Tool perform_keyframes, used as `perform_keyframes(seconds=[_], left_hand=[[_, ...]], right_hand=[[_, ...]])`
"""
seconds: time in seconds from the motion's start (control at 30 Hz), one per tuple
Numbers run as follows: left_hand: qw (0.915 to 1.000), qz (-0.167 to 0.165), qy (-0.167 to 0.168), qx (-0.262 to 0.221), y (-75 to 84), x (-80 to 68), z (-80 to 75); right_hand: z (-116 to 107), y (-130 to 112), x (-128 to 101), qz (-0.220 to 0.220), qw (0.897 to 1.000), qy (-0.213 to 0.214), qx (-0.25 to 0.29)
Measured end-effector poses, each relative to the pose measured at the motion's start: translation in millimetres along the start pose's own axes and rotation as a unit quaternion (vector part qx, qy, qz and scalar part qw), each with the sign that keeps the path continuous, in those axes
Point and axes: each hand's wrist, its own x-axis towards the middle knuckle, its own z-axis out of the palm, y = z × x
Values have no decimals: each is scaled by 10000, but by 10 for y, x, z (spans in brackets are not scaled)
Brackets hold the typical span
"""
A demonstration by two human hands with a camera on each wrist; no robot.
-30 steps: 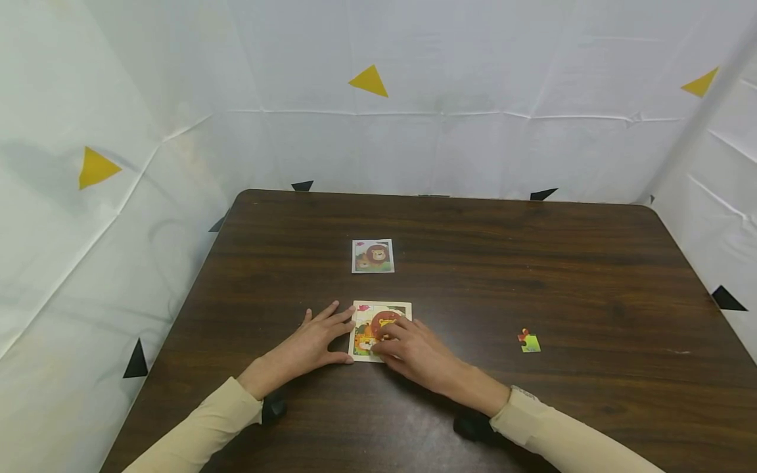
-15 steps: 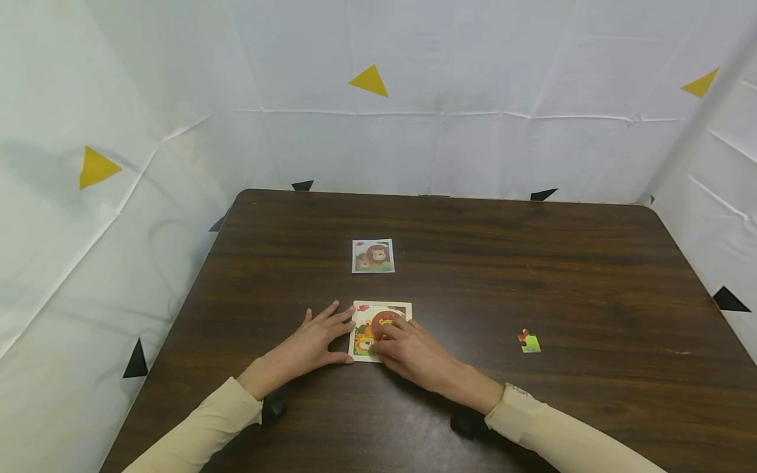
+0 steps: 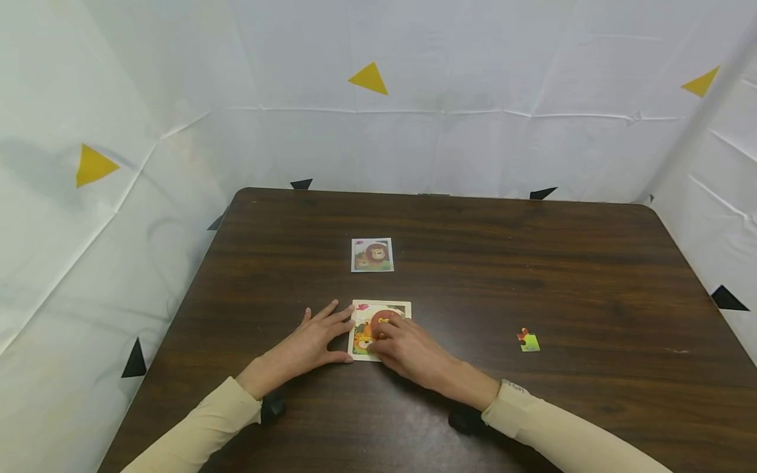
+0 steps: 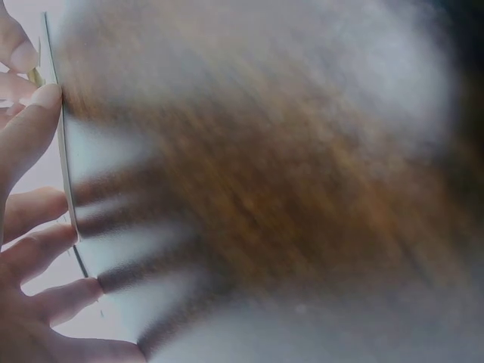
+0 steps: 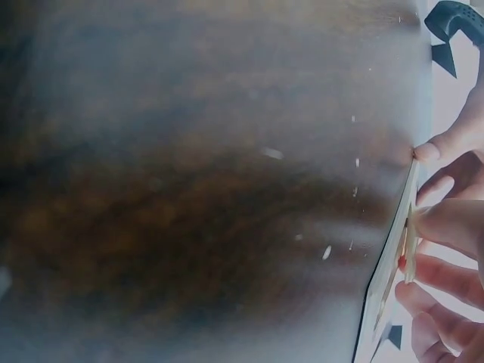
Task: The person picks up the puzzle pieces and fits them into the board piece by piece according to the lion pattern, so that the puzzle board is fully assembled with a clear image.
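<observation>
**Both hands at the puzzle board, much of it covered**

Near the front of the table [image 3: 532, 263]: puzzle board [image 3: 362, 310], its lower right hidden under the right hand [image 3: 411, 351]. Fingers there bent down onto a piece, perhaps pinching it; too small to tell. Left hand [image 3: 307, 341] flat, fingers straight, touching the board's left edge. Loose piece [image 3: 529, 340] well apart to the right. Picture card [image 3: 372, 255] beyond the board. Wrist views blurred, showing only fingertips [image 4: 30, 113] at the board's thin edge.
</observation>
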Motion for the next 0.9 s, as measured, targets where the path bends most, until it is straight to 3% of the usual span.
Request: perform_keyframes(seconds=[0.9], left_hand=[[10000,-23,-44,11,29,-4,-22]], right_hand=[[-48,-60,38,185,9985,-396,-336]])
